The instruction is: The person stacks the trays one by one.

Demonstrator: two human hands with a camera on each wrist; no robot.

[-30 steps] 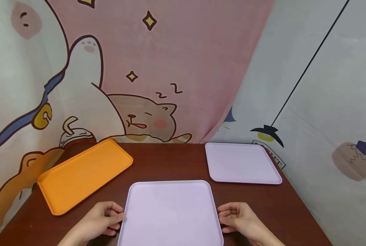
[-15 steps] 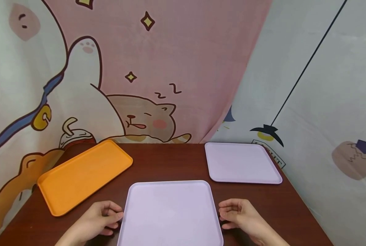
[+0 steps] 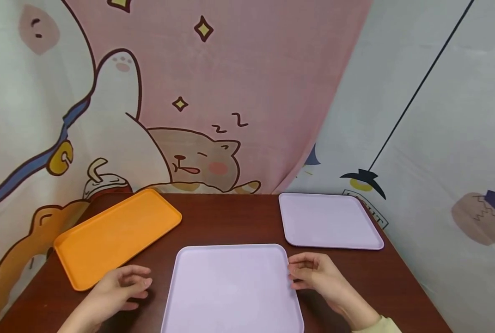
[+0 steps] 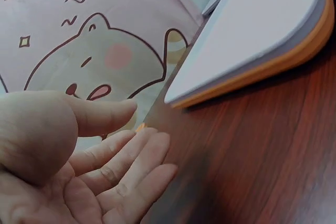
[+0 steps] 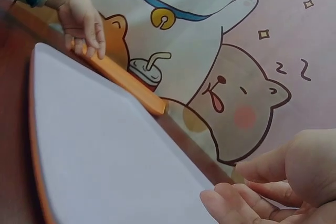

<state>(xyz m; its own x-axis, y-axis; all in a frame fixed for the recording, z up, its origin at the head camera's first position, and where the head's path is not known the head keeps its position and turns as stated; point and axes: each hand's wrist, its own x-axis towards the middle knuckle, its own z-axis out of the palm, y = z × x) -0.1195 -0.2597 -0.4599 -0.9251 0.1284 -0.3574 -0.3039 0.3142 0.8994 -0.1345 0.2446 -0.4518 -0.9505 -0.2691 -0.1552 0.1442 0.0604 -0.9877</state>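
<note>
A large lilac tray point(image 3: 232, 291) with rounded corners lies flat at the front middle of the table. Under its rim, the left wrist view shows an orange layer point(image 4: 262, 80). My left hand point(image 3: 110, 296) hovers to the left of this tray, apart from it, fingers loosely bent and thumb spread from them; nothing is in it. At the tray's right edge, near the far corner, is my right hand point(image 3: 320, 277), fingertips right at the rim. In the right wrist view, a gap shows between its thumb and fingers, and it holds nothing.
On the dark red-brown table point(image 3: 230, 217), an orange rectangular tray point(image 3: 118, 238) lies slanted at the back left. A second lilac tray point(image 3: 330, 221) sits at the back right. A cartoon-printed cloth point(image 3: 264, 83) hangs behind the table and along its sides.
My left hand has moved left, away from the lilac tray's edge. The right hand has shifted farther back along the right edge and slightly inward. The trays keep their places.
</note>
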